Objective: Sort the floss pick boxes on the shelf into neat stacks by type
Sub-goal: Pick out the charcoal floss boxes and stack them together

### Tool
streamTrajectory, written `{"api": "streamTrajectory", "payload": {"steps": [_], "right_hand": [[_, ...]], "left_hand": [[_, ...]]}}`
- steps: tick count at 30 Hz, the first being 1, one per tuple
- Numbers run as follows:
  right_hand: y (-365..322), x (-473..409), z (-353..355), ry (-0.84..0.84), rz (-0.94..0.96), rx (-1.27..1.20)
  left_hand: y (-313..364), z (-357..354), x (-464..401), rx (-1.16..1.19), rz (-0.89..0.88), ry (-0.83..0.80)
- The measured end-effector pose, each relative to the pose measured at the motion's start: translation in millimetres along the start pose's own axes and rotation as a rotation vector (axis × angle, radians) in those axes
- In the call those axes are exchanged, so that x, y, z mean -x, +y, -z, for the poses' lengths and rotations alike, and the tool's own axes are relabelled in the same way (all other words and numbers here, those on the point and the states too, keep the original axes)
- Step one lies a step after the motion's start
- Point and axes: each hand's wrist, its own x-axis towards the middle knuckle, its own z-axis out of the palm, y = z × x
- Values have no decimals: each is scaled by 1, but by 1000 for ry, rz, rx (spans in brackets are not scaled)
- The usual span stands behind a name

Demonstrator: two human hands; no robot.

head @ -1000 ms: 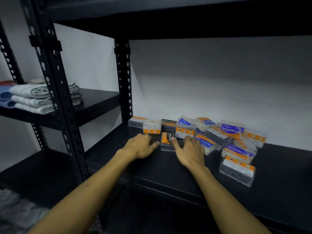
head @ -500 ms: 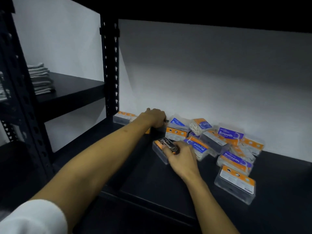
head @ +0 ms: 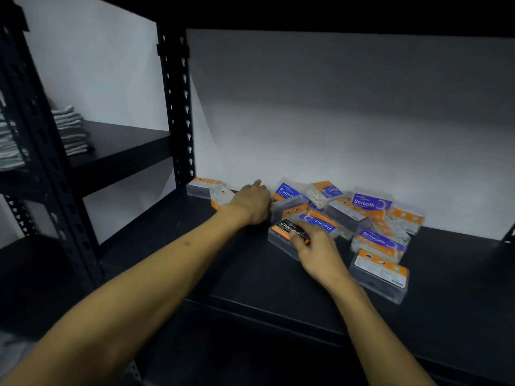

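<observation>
Though small and clear-walled, these floss pick boxes look light, stiff and slick — best pinched across the two long sides. Leftmost, an orange-labelled box (head: 204,186) sits by the shelf (head: 278,277) post, beyond the left hand (head: 252,202); what its fingers (head: 257,183) cover is hidden, and their curl I cannot tell. Just right, the right hand (head: 317,250) lies on the Charcoal box (head: 284,235), fingers loosely spread over its label — probably pressing, not pinching. Past them, the Round and Smooth boxes overlap in a heap (head: 362,215), lower ones partly buried.
</observation>
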Motion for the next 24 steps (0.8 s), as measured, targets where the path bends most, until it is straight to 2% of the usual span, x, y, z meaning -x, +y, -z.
{"api": "streamTrajectory", "payload": {"steps": [6,11,16,21,24], "right_hand": [[17,31,22,87,14,45],[14,36,26,37,11,-91],[11,34,26,-55,32,-169],[9,36,29,-84,41,-224],[10,39,30,-90,78,-248]], "left_hand": [[23,-13,37,156,38,88],[14,-24,78,274,61,260],[-4,-33,116,743,105,248],[-16,-28,127,1084,128,269],[-18,-28,133,1135,183,297]]}}
